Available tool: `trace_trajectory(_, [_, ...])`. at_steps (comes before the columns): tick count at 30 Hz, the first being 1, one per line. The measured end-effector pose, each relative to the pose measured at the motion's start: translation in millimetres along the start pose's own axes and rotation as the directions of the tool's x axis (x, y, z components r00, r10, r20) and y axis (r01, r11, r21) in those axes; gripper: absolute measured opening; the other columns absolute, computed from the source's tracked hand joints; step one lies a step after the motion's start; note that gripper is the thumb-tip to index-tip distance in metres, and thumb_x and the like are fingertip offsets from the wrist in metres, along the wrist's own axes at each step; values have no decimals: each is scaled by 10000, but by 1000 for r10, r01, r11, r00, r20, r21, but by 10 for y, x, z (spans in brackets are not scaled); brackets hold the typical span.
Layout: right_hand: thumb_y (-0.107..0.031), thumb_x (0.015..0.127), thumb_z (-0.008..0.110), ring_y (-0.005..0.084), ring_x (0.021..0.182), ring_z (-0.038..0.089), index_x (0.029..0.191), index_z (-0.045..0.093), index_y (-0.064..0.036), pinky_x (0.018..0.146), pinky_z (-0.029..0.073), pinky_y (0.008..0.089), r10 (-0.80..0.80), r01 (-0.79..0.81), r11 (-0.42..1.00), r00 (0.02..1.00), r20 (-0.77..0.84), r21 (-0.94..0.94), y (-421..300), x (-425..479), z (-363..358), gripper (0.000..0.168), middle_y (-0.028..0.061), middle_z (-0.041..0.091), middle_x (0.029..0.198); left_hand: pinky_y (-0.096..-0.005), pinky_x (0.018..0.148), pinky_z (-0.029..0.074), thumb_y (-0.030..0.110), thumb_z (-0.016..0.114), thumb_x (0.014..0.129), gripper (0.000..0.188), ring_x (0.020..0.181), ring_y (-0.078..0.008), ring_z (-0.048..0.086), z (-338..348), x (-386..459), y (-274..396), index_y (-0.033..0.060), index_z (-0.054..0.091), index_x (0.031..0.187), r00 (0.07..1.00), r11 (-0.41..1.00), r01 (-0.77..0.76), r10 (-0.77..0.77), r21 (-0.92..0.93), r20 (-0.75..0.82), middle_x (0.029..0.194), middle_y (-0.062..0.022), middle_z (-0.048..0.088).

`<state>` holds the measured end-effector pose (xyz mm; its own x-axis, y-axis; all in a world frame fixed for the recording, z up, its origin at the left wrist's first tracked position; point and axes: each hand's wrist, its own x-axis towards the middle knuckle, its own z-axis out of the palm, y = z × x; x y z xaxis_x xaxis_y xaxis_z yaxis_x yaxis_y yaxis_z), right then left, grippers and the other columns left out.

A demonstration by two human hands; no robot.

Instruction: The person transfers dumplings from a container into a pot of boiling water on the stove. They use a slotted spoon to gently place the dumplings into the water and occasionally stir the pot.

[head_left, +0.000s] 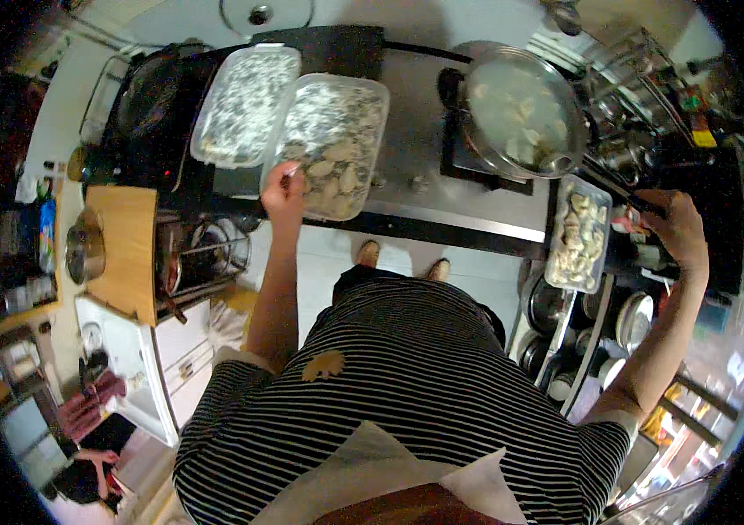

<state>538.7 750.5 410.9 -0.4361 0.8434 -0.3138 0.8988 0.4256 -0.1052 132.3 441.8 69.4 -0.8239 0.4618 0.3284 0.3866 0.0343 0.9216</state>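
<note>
My left hand (284, 191) is at the left front corner of a plastic container (381, 108) with a floury base and several pale dumplings (340, 176); its fingers are bent, and whether they grip the rim or a dumpling is unclear. Beside it lies a similar flour-dusted plastic tray or lid (250, 98). My right hand (673, 220) is closed on the black handle of a ladle or skimmer (608, 178), whose head reaches into a wide metal pan (473, 131) of cloudy liquid with pale pieces in it. A narrow plastic container (608, 226) full of pale dumplings stands in front of the pan.
The pan sits on a gas stove (411, 131). A metal rack (647, 72) with utensils is at the back right. Below the right front edge are pots and lids (634, 318). A wooden board (124, 252) and metal pot (85, 246) are left. Another person (83, 482) is at lower left.
</note>
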Motion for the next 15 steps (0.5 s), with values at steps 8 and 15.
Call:
trace_trajectory(8, [-149, 727, 713, 310, 1015, 571, 1086, 655, -89, 889, 458, 383, -61, 38, 992, 979, 193, 121, 372, 650, 515, 369, 118, 630, 1055, -246, 593, 432, 52, 608, 844, 157, 645, -91, 493, -130, 153, -107, -3, 619, 990, 997, 997, 21, -15, 80, -74, 766, -34, 566])
trace_trajectory(15, [-8, 786, 608, 134, 649, 505, 1147, 617, 16, 577, 398, 286, -452, 454, 890, 891, -48, 48, 609, 891, 1056, 362, 51, 559, 731, -250, 682, 463, 13, 596, 844, 208, 729, -102, 540, -390, 241, -223, 5, 613, 1051, 991, 998, 48, -43, 31, -130, 887, -44, 609])
